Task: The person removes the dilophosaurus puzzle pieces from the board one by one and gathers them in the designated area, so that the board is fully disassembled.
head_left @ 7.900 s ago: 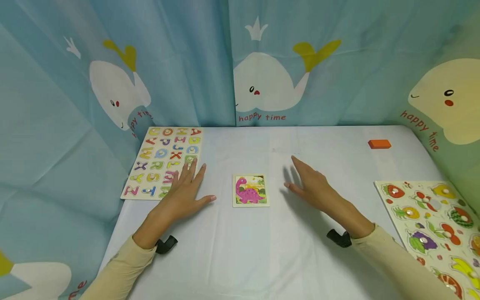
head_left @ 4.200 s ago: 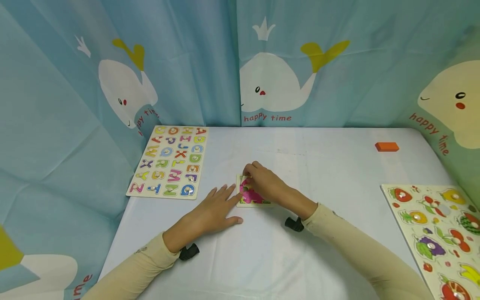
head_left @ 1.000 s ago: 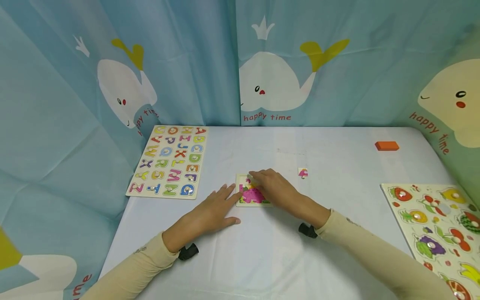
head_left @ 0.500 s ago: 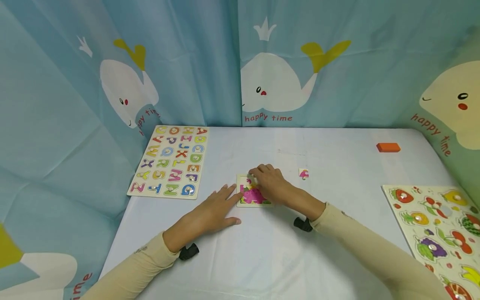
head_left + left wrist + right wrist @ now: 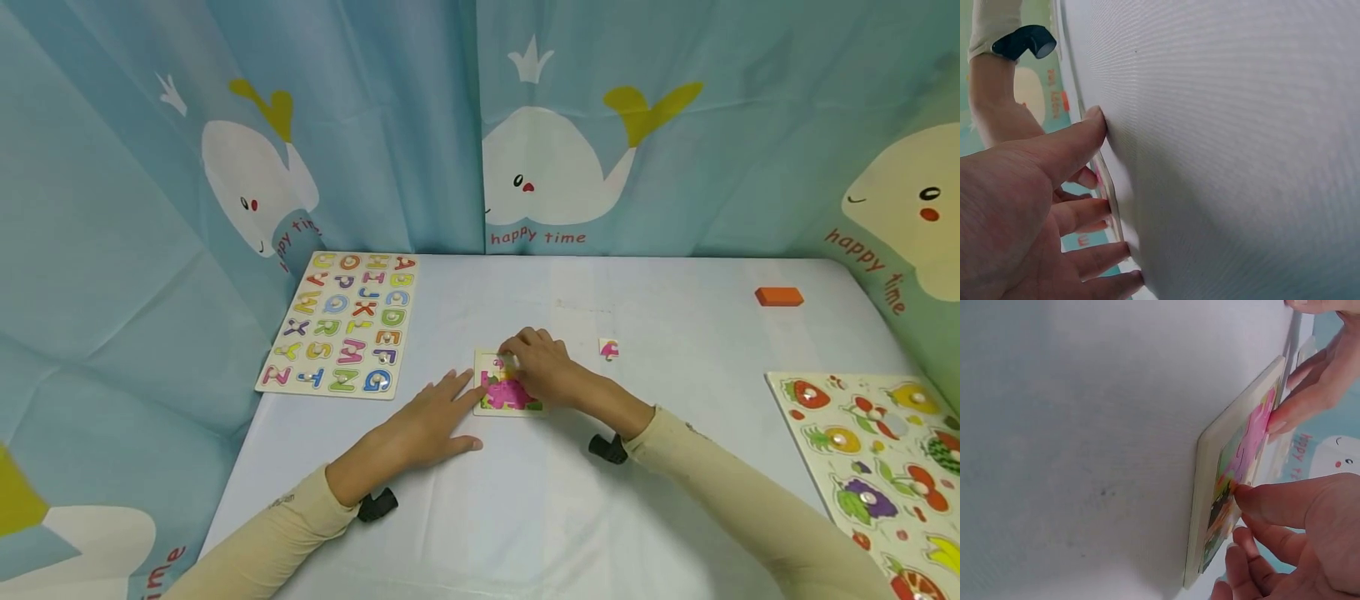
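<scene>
A small square puzzle [image 5: 510, 397] with a pink dinosaur lies flat at mid-table. The left hand [image 5: 427, 425] is spread beside it, its index fingertip on the left edge. Over the upper right part is the right hand [image 5: 543, 367], fingers bent. In the right wrist view the thumb and index finger of the right hand [image 5: 1291, 531] meet at the face of the puzzle [image 5: 1244, 444]; whether a piece is between them cannot be told. One loose piece [image 5: 609, 349] with pink on it lies to the right. The left hand [image 5: 1041, 206] has its fingers extended in the left wrist view.
An alphabet board [image 5: 337, 325] lies at the back left, a fruit board [image 5: 862, 467] at the right edge. An orange block [image 5: 779, 297] sits at the back right. Curtains with whales [image 5: 555, 167] stand behind the white table [image 5: 480, 517].
Since the oldest frame both hands have come to the puzzle, and a loose piece lies to its right. Over the last second the right hand has shifted only slightly; the left hand has stayed.
</scene>
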A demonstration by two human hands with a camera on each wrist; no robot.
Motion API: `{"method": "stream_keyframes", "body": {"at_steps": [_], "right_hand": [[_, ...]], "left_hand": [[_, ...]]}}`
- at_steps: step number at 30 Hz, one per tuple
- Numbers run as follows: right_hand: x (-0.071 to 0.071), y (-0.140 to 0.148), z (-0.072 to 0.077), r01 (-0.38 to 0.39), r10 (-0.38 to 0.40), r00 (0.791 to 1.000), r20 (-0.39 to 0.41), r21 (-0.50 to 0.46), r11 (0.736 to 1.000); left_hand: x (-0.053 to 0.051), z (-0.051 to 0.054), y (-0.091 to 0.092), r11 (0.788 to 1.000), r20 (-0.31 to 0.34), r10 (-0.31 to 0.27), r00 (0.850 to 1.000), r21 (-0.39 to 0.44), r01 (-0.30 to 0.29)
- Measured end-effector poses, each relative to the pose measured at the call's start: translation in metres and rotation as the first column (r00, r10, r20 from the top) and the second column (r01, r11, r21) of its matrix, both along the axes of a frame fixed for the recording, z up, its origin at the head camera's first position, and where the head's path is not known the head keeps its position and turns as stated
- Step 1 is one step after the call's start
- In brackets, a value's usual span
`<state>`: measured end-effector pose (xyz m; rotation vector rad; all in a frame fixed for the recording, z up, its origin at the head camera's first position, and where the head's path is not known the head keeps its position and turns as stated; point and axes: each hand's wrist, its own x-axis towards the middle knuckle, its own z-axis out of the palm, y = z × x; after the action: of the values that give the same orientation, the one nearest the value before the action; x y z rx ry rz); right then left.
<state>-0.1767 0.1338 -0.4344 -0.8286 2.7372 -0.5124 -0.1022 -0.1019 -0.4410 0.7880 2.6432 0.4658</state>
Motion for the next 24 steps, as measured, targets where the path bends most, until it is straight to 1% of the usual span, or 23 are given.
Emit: {"method": "stream_keyframes", "body": {"at_steps": [8,12,16,22,24], "right_hand": [[-0.0023,0.0026,0.0008,-0.027,0.029,0.999,0.025,-0.068,0.997],[-0.0031,0.0022,0.0013,-0.026,0.029,0.999,0.037,-0.076,0.997],[-0.0019,0.0019,0.0014,-0.013,0.015,0.999,0.029,-0.08,0.997],[-0.0001,0.0023,0.0009,0.036,-0.035,0.999,0.013,-0.081,0.996],[0.0002,0.0033,0.0001,0.04,-0.04,0.999,0.005,-0.085,0.996]], "left_hand": [[-0.0003,-0.0038,-0.0003,1.0,-0.016,-0.004,1.0,0.0,0.004],[-0.0005,-0.0039,-0.0003,1.0,-0.014,-0.004,1.0,0.001,0.004],[-0.0006,-0.0038,-0.0003,1.0,-0.012,-0.004,1.0,-0.003,0.004],[0.0,-0.0019,-0.0003,1.0,0.0,0.0,1.0,-0.006,0.0],[0.0004,-0.0014,-0.0003,1.0,0.004,0.001,1.0,-0.008,-0.001]]}}
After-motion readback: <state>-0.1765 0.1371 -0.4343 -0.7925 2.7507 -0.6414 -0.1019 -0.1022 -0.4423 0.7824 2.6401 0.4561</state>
